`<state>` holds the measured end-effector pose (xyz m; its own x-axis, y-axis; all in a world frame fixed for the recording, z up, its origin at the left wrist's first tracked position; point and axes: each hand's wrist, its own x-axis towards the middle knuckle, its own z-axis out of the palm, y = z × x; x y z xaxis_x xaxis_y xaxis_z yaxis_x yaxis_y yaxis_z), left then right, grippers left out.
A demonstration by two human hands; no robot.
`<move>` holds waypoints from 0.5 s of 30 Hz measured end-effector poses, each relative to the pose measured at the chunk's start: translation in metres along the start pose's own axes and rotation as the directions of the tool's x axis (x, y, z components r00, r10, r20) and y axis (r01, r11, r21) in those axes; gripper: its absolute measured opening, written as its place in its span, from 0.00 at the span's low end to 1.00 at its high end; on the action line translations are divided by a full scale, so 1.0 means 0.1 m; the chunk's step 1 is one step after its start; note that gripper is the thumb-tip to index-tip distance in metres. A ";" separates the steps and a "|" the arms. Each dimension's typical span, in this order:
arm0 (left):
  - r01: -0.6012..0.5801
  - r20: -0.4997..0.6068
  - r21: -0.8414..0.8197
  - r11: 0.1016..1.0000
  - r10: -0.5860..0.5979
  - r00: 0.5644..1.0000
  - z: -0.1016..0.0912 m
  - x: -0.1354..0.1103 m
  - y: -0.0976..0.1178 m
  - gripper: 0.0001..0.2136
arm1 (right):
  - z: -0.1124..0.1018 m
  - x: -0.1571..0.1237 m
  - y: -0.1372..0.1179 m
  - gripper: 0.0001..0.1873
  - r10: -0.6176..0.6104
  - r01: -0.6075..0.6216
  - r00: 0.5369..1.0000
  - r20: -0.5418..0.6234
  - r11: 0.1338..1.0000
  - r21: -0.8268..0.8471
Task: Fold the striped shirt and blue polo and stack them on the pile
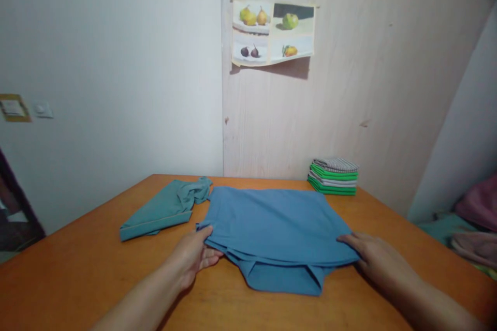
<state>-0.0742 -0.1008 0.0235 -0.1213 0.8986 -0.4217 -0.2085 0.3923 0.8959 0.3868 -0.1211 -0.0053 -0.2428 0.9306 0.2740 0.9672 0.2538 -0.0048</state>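
A blue garment (272,225), perhaps a shirt, lies folded over in a broad layer on the table, with a narrower flap (285,278) poking out at the near side. My left hand (199,253) pinches its near left corner between thumb and fingers. At the near right corner, my right hand (365,253) grips the cloth, the thumb on top and the other fingers mostly hidden beneath. Left of the blue cloth rests a loosely bunched teal garment (163,209), touched by neither hand.
The orange-brown wooden table (77,264) reaches back to the wall. At its far right corner stands a neat stack of folded cloths (333,178), green, grey and striped. A sheet of fruit pictures (274,33) hangs on the wall. More fabric (476,217) lies beyond the right edge.
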 end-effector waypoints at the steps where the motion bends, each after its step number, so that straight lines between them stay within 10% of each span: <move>1: -0.008 -0.002 0.003 1.000 0.008 1.000 -0.03 -0.02 -0.01 0.07 | 0.03 -0.05 0.01 0.29 0.013 -0.013 1.000 -0.005 1.000 -0.014; 11: -0.118 -0.031 -0.035 0.992 0.117 0.993 -0.22 -0.09 0.10 0.07 | -0.03 -0.13 0.08 0.22 0.189 -0.159 0.966 -0.175 0.972 0.173; 15: -0.195 0.021 0.272 0.942 0.197 0.980 -0.45 -0.07 0.03 0.14 | 0.00 -0.28 0.16 0.20 0.122 -0.111 0.992 -0.039 0.973 0.202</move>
<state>-0.1177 -0.1142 0.0230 -0.1398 0.9622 -0.2338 0.0907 0.2476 0.9646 0.4089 -0.1431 -0.0127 -0.1203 0.9434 0.3090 0.9532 0.1967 -0.2295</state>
